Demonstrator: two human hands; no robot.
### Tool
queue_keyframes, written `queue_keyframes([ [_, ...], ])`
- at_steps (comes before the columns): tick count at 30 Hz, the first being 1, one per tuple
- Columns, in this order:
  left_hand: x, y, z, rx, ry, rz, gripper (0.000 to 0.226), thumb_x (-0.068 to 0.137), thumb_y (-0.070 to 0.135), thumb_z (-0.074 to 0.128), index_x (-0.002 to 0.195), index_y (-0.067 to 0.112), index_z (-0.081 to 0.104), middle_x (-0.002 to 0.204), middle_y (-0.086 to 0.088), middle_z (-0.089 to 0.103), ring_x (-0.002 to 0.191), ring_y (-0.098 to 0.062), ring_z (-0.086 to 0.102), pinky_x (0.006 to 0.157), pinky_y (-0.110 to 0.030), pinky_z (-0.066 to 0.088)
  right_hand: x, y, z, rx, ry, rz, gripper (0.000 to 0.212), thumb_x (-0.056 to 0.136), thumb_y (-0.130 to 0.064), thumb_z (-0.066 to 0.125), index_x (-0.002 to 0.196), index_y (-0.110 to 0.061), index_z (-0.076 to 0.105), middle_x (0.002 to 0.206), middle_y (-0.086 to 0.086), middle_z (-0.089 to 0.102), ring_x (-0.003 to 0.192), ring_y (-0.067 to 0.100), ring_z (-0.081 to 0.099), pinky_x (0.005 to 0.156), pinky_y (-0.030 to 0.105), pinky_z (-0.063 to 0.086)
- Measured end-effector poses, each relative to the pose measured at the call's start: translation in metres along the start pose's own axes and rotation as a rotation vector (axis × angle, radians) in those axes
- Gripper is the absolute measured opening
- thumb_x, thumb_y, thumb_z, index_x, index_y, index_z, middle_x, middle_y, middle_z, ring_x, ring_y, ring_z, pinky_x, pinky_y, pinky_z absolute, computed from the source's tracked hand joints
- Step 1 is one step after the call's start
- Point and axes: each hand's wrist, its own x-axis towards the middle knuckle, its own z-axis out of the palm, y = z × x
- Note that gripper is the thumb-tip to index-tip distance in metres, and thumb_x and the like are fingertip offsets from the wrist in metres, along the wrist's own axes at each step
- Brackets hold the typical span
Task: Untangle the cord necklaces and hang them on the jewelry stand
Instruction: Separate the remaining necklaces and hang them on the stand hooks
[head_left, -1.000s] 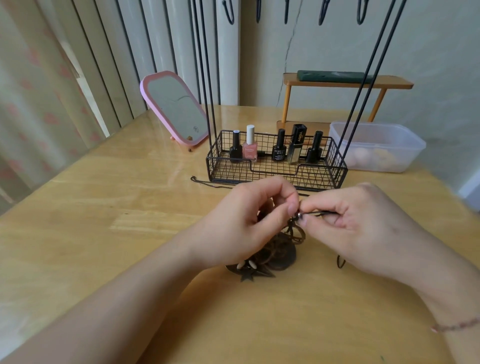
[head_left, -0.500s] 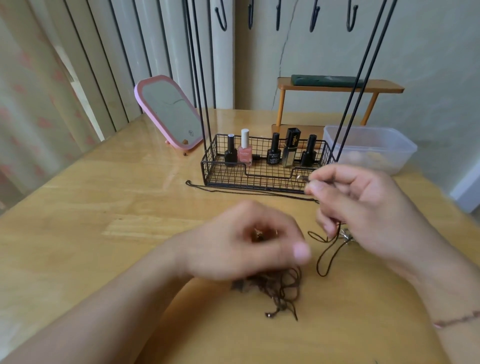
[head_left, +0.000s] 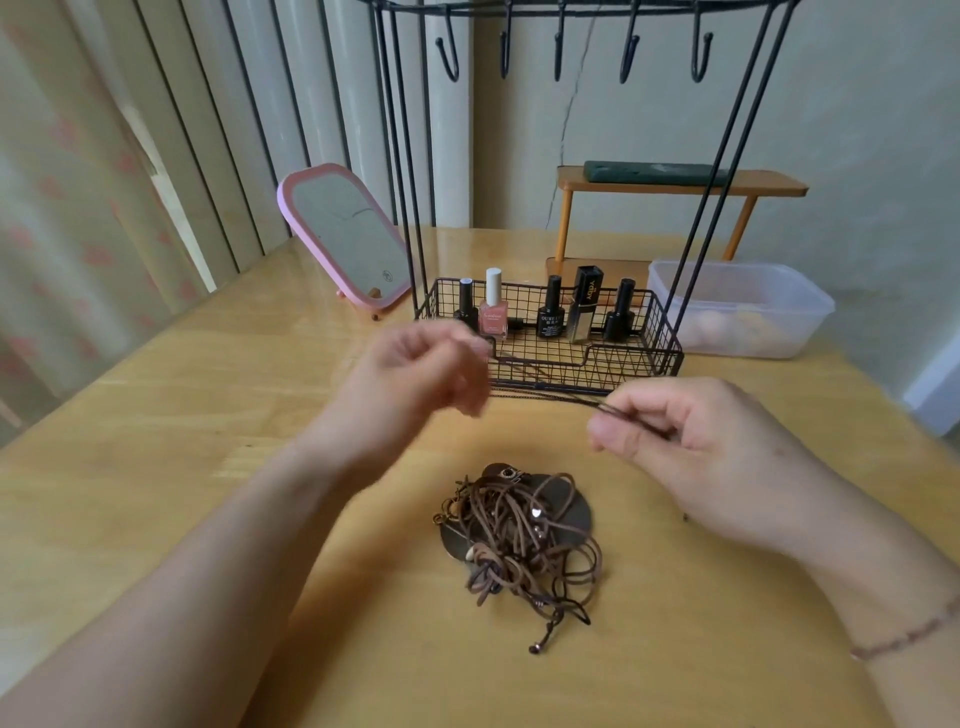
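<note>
Table: pale wood, glossy, bearing all items below.

Tangle: brown cord necklaces in a knotted heap at the table's near centre, between the two forearms. Beads, a shell and small metal charms show among the loops; a dark round disc lies under the heap. One beaded end trails toward the viewer.

Cord: one thin dark strand, pulled out level above the table in front of the basket, running between the two hands.

Right hand: fingers curled, thumb and forefinger pinching the cord's right part. A thin bracelet sits on the wrist.

Left hand: raised, blurred, fingers curled near the cord's left end; whether it actually pinches the cord cannot be told.

Stand: black wire jewelry stand behind the hands. Basket base, slim uprights, top rail with five hooks, none carrying a necklace.

Basket contents: five bottles. Pink polish with white cap, label too small to read; black bottle lettered "OUMEI" or similar, partly legible; gold and black tube with vertical lettering, unclear; two further black bottles, unlabelled as far as can be seen.

Mirror: pink-framed, tilted back, left of the stand; small round mark on the lower glass, unreadable.

Shelf: orange, behind the stand, with a dark green flat object on top.

Box: clear plastic, right of the stand, pale rounded items inside.
</note>
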Motion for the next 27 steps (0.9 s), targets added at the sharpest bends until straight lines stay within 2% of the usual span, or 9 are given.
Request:
queue_keyframes([
  [3,0.012,-0.002,-0.041,-0.102,0.374,-0.088,0.035,0.078,0.011,0.048,0.045,0.019,0.055,0.049,0.001,0.047,0.054,-0.018,0.043,0.061,-0.032,0.037,0.003,0.007,-0.018,0.044,0.135,0.065,0.026,0.076,-0.051,0.056,0.075,-0.029,0.07,0.059,-0.023,0.065,0.054,-0.008,0.057,0.056,0.012,0.036],
  [6,0.01,-0.008,-0.072,0.264,0.531,-0.191,0.029,0.084,0.014,0.055,0.056,0.007,0.059,0.048,0.0,0.046,0.049,-0.016,0.039,0.055,-0.027,0.035,0.004,0.016,-0.03,0.067,0.206,0.153,0.02,0.09,-0.034,0.061,0.077,-0.023,0.071,0.045,-0.023,0.057,0.047,-0.01,0.054,0.057,0.023,0.034],
  [8,0.007,-0.013,-0.076,0.579,0.461,-0.306,0.029,0.088,0.015,0.059,0.07,-0.007,0.062,0.053,-0.005,0.049,0.048,-0.015,0.036,0.045,-0.021,0.03,0.003,0.026,-0.036,0.002,0.206,0.19,0.02,0.091,-0.03,0.064,0.074,-0.023,0.072,0.045,-0.02,0.057,0.046,-0.007,0.053,0.053,0.019,0.036],
  [11,0.005,-0.014,-0.075,0.819,0.33,-0.387,0.031,0.088,0.018,0.063,0.064,-0.001,0.061,0.054,-0.006,0.046,0.051,-0.021,0.036,0.049,-0.026,0.031,0.005,0.038,-0.04,-0.21,0.153,0.26,0.017,0.089,-0.033,0.069,0.072,-0.031,0.073,0.058,-0.019,0.066,0.057,-0.009,0.057,0.053,0.013,0.037],
  [17,0.007,-0.023,-0.078,1.126,0.165,-0.499,0.028,0.088,0.028,0.067,0.063,0.017,0.06,0.065,-0.004,0.057,0.06,-0.019,0.048,0.053,-0.027,0.036,0.009,0.048,-0.031,-0.477,0.106,0.241,0.006,0.086,-0.033,0.072,0.085,-0.036,0.077,0.09,-0.021,0.071,0.088,0.008,0.064,0.08,0.032,0.051],
  [20,0.007,-0.025,-0.08,1.269,0.129,-0.546,0.028,0.087,0.047,0.067,0.078,0.022,0.062,0.082,-0.004,0.064,0.07,-0.021,0.054,0.059,-0.029,0.04,0.01,0.047,-0.024,-0.598,0.066,0.198,0.013,0.086,-0.036,0.071,0.099,-0.036,0.075,0.102,-0.02,0.067,0.101,0.012,0.06,0.089,0.037,0.051],
  [22,0.007,-0.018,-0.076,1.354,0.219,-0.47,0.035,0.086,0.06,0.062,0.085,0.025,0.06,0.085,-0.002,0.064,0.075,-0.023,0.058,0.06,-0.03,0.045,0.008,0.038,-0.018,-0.612,0.129,0.1,0.017,0.086,-0.038,0.069,0.103,-0.038,0.072,0.104,-0.022,0.064,0.106,0.009,0.055,0.092,0.038,0.049],
  [25,0.003,-0.001,-0.052,1.315,0.349,-0.173,0.03,0.087,0.057,0.061,0.089,0.027,0.059,0.076,0.004,0.061,0.071,-0.018,0.058,0.055,-0.026,0.042,0.003,0.019,-0.011,-0.502,0.061,-0.05,0.008,0.08,-0.048,0.065,0.082,-0.041,0.068,0.081,-0.022,0.063,0.087,0.002,0.055,0.079,0.036,0.052],
  [27,-0.002,0.01,-0.034,1.097,0.101,0.051,0.022,0.086,0.046,0.067,0.088,0.025,0.062,0.068,0.011,0.054,0.061,-0.005,0.05,0.052,-0.024,0.035,-0.002,0.005,-0.006,-0.305,-0.184,-0.096,0.022,0.073,-0.057,0.063,0.073,-0.035,0.067,0.066,-0.013,0.061,0.066,0.005,0.055,0.063,0.034,0.051],
])
